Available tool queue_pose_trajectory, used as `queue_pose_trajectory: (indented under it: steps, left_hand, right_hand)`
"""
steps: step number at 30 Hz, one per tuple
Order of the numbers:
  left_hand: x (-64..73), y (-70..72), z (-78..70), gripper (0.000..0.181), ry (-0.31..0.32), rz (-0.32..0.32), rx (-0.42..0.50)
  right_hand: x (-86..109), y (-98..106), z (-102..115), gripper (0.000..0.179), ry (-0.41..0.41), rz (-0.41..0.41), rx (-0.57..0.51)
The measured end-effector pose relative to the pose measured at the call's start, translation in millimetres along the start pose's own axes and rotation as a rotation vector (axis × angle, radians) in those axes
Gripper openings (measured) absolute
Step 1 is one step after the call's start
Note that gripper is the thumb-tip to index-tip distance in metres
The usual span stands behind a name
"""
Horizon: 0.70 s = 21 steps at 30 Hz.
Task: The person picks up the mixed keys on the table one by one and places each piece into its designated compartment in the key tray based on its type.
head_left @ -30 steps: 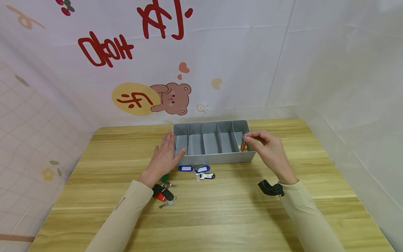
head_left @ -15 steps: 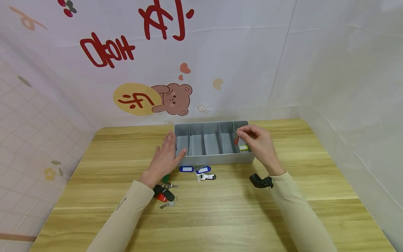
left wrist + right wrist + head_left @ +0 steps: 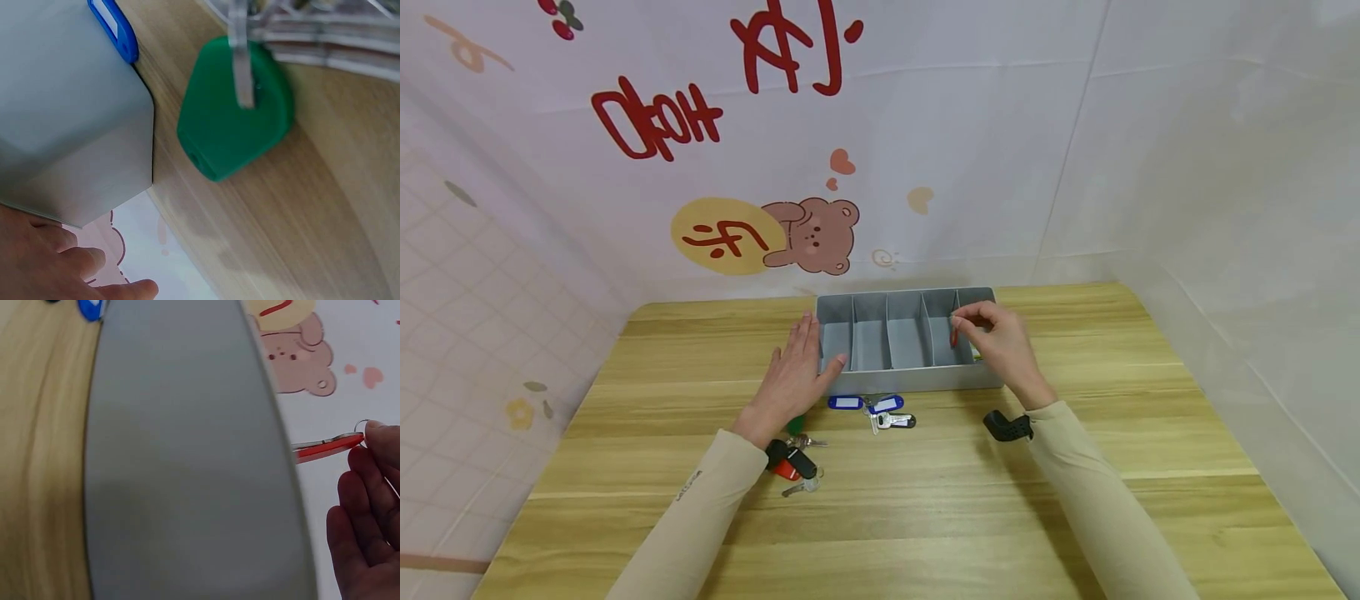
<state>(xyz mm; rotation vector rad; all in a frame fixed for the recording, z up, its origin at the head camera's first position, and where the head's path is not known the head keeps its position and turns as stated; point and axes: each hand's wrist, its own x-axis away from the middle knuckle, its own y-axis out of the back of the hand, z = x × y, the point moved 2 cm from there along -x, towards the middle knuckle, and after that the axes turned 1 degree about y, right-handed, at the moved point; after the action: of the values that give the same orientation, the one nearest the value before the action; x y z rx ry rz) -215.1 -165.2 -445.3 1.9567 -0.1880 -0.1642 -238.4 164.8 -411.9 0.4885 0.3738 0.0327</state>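
Observation:
My right hand (image 3: 1002, 342) pinches the ring of a key with a red tag (image 3: 325, 450) between thumb and forefinger. In the head view the red tag hangs over the second compartment from the right of a grey divided box (image 3: 917, 382). My left hand (image 3: 790, 375) lies against the box's left end with its fingers straight. A yellow tag (image 3: 977, 354) lies in the rightmost compartment, partly hidden by the right hand. Below the left wrist, a green tag (image 3: 234, 115) lies with keys on the table.
Two blue-tagged keys (image 3: 846, 402) and a black-tagged key (image 3: 895, 421) lie before the box. Left of them, near the left sleeve, are black and red tags (image 3: 787, 470) with keys. A printed cloth wall (image 3: 1000, 183) rises behind the table.
My right hand has moved left with the red-tagged key, from over the rightmost compartment to over the one beside it. The left hand stays at the box's left end.

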Motion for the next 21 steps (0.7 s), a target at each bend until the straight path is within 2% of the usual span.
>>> queue_pose_trajectory:
  steps: [4, 14, 18, 21]
  left_hand:
    - [0.2, 0.3, -0.5, 0.091, 0.002, 0.001, 0.001]
    - [0.8, 1.4, -1.1, 0.091, -0.004, -0.007, -0.002]
    - [1.2, 1.2, -1.2, 0.091, -0.009, -0.012, -0.001]
    - [1.5, 1.3, -1.1, 0.091, -0.008, -0.011, 0.001]
  right_hand:
    - [-1.9, -5.3, -7.5, 0.013, 0.021, 0.002, 0.069]
    - [-2.1, -17.3, -12.4, 0.006, 0.203, -0.04, 0.262]
    - [-3.0, -19.3, -11.6, 0.01, 0.208, -0.031, 0.306]
    - [-3.4, -19.2, -12.0, 0.022, 0.184, -0.004, 0.314]
